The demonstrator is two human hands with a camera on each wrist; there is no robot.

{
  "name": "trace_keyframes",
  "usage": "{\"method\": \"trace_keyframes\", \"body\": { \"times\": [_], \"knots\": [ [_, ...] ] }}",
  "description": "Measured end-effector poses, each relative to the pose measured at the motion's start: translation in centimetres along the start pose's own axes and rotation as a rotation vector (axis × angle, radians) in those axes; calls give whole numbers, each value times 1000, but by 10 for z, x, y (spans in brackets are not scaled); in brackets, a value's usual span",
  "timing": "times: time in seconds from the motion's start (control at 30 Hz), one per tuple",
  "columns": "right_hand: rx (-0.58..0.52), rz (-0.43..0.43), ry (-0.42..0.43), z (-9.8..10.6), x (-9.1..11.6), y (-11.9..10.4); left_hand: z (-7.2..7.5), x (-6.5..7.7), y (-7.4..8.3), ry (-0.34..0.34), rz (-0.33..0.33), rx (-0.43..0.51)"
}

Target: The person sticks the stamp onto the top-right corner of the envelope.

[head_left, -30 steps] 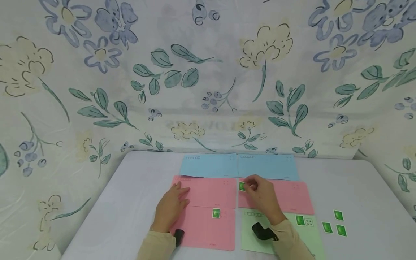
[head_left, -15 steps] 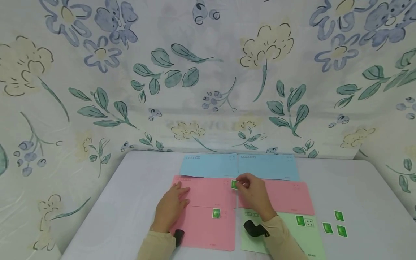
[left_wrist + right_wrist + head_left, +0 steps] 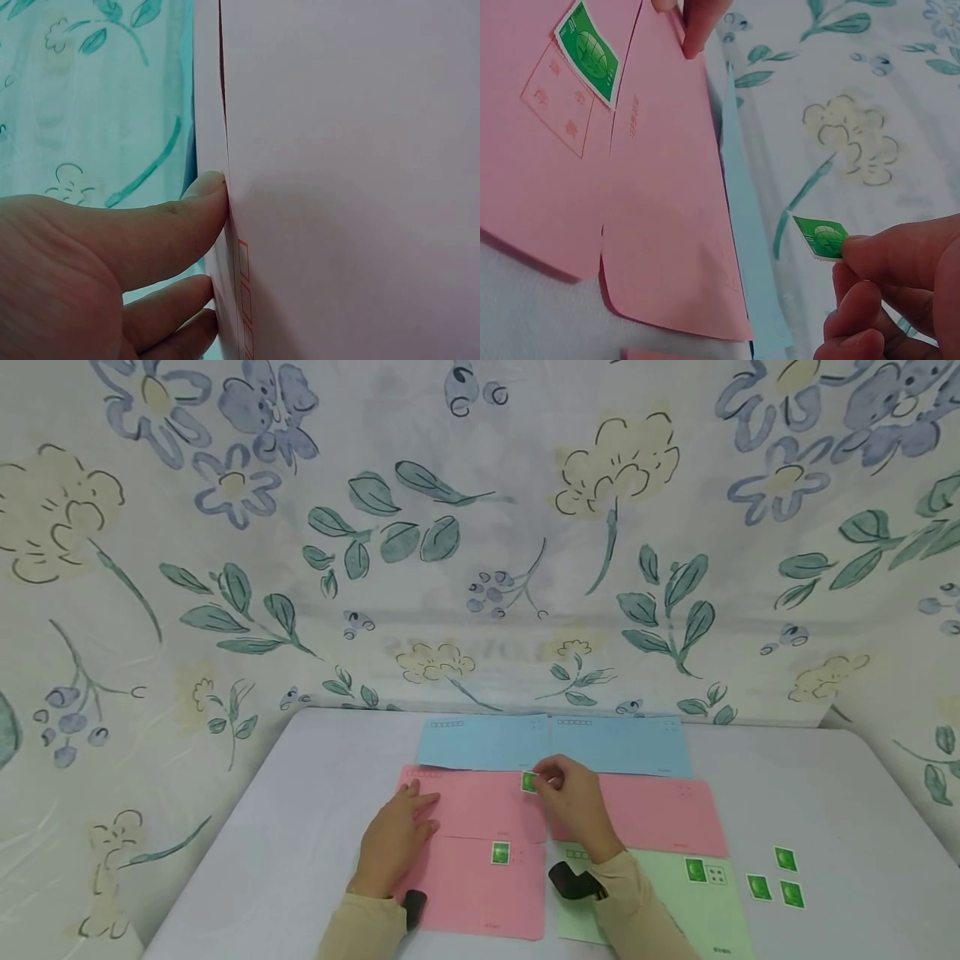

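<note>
My right hand (image 3: 579, 803) pinches a green postage stamp (image 3: 528, 782) between thumb and finger. The stamp is near the top right corner of the upper left pink envelope (image 3: 472, 806); in the right wrist view this stamp (image 3: 817, 238) looks raised off the paper. My left hand (image 3: 393, 842) rests with spread fingers at that envelope's left side. Its thumb (image 3: 180, 217) touches the paper edge in the left wrist view. Below lies another pink envelope (image 3: 465, 893), bearing a green stamp (image 3: 501, 853) beside its printed square.
Two blue envelopes (image 3: 483, 743) lie in the back row. On the right are a pink envelope (image 3: 660, 814) and a green envelope (image 3: 645, 889) bearing a stamp (image 3: 695, 870). Three loose stamps (image 3: 785, 858) lie on the white table (image 3: 817, 793). Floral cloth (image 3: 480, 568) hangs behind.
My right hand has moved left with the stamp, from the right pink envelope across to the upper left one. The left hand has stayed in place.
</note>
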State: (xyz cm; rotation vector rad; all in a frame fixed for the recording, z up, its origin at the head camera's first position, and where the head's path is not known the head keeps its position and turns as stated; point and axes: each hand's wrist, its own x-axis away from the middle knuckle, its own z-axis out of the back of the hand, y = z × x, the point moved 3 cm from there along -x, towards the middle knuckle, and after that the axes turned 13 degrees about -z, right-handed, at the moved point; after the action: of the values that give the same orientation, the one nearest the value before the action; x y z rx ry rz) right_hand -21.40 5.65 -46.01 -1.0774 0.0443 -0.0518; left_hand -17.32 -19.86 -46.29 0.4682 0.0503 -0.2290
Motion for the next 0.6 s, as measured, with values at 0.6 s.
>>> {"method": "trace_keyframes", "body": {
  "times": [0.6],
  "knots": [
    [-34,-42,-33,-15,-12,-2,2,1,1,29,-32,10]
  ]
}}
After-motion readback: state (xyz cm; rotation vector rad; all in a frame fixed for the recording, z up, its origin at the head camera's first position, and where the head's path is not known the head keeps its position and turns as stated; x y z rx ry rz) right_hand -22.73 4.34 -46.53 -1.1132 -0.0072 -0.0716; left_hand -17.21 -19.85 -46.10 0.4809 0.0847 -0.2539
